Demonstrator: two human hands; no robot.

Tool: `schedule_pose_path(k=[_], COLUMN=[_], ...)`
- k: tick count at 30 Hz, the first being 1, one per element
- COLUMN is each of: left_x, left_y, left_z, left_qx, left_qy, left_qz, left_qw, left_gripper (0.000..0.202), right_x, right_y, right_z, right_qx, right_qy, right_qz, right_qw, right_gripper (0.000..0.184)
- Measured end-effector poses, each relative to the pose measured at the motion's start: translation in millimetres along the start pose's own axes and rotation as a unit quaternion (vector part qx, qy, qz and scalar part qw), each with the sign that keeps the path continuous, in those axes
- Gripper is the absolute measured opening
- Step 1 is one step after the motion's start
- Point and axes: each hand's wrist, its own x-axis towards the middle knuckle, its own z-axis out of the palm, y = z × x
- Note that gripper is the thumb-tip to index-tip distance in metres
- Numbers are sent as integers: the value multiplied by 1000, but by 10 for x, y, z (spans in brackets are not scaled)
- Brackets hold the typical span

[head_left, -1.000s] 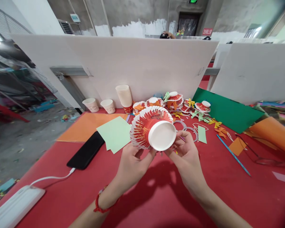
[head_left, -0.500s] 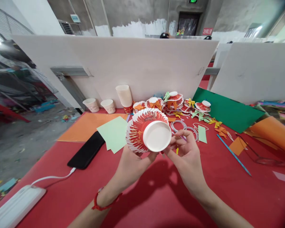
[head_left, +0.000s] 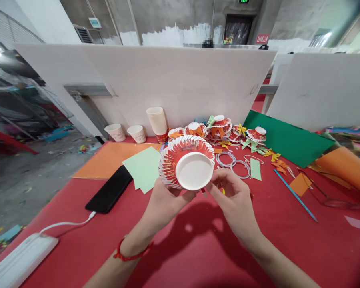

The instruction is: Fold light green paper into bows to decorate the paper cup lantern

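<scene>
Above the red table [head_left: 198, 248] I hold a paper cup craft [head_left: 187, 162]: a red cup with its wall cut into white-edged strips fanned outward, its white round base facing me. My left hand [head_left: 165, 204] grips the fanned strips from below, a red cord on its wrist. My right hand [head_left: 232, 198] pinches the strips at the craft's lower right edge; a thin stick or strip shows between its fingers, too small to name.
Finished fringed cups with paper bows [head_left: 222, 130] pile at the white partition [head_left: 168, 80]. Stacked and single paper cups [head_left: 156, 120] stand left of them. A black phone [head_left: 109, 194], green paper [head_left: 145, 168], orange sheet [head_left: 108, 160], wire rings [head_left: 232, 162], blue stick [head_left: 294, 194], green sheet [head_left: 288, 140] lie around.
The cup craft has shifted left and slightly down, its base turning more squarely toward me. Both hands moved with it, the right hand sliding under its lower right edge.
</scene>
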Motion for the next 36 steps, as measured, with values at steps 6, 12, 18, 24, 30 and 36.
schedule_pose_path(k=[6,12,18,24,30,36], left_x=[4,-11,-32,-22,-21,-9], left_y=[-21,-51,24,-51,-66,-38], left_z=[-6,-34,46,47,-5,-41], left_qx=[-33,-48,-26,-4,24,33], left_qy=[-16,-23,-16,30,1,-16], left_qz=[-18,-19,-16,11,30,21], left_qw=[999,998,999,999,999,999], left_gripper=[18,26,15,28,30,34], right_x=[7,13,5,21,66,70], right_y=[-21,-57,-40,-40,-53,-67], right_z=[11,27,46,29,-37,-64], right_qx=[41,92,106,114,133,112], right_qy=[6,20,59,36,-18,-54], right_qz=[26,47,23,38,64,75], right_qw=[999,994,992,992,989,989], right_gripper=[7,10,11,17,24,26])
